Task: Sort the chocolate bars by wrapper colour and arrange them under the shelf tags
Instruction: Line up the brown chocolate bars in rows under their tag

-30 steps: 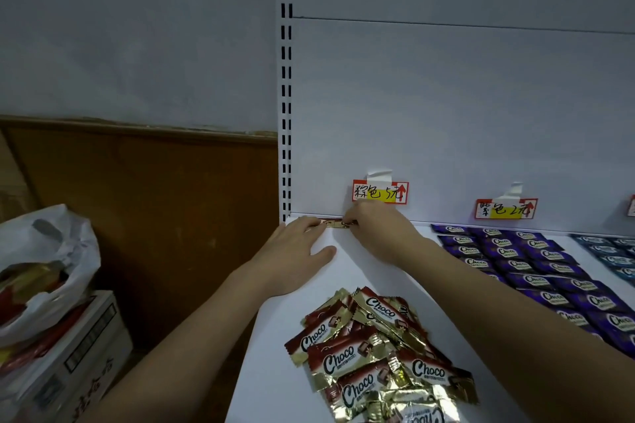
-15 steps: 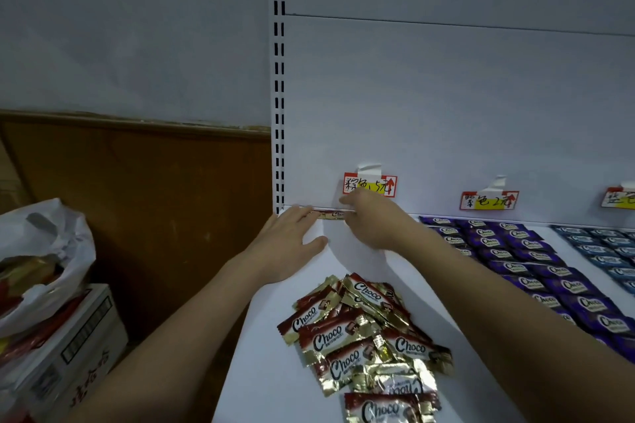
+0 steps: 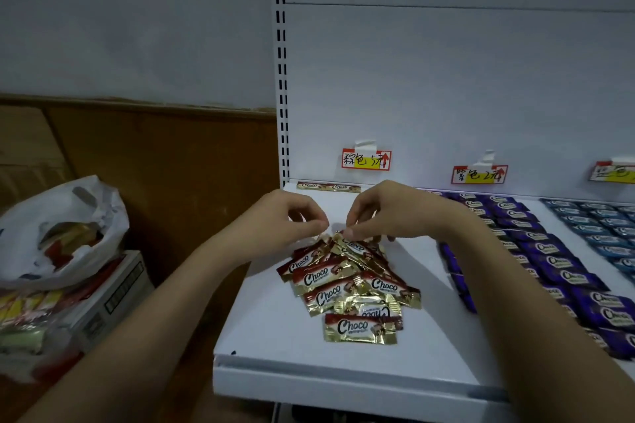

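Both hands are working at the far tip of the loose pile of brown-and-gold foil Choco bars (image 3: pixel 347 282) on the white metal shelf (image 3: pixel 275 330). Right hand (image 3: pixel 385 213) is pinching one wrapper end; left hand (image 3: pixel 292 220) is curling w/ fingertips closed, prob. on a corner too. Two bars (image 3: pixel 328 186) are lying under the brown tag (image 3: pixel 366 159). Risk: overlapping foil is snagging, so lifting may be dragging neighbours & scattering them toward the purple rows (image 3: pixel 536 251).

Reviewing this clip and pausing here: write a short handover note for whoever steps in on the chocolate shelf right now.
Left hand: fingers curled at the top of the brown pile, grip unclear.
Right hand: pinching a wrapper at the pile's top.
Done: two brown bars lie end to end at the back edge under the brown tag; purple bars in rows under the purple tag; blue bars in rows at far right.
Left: lay out the rest of the brown pile under its tag.
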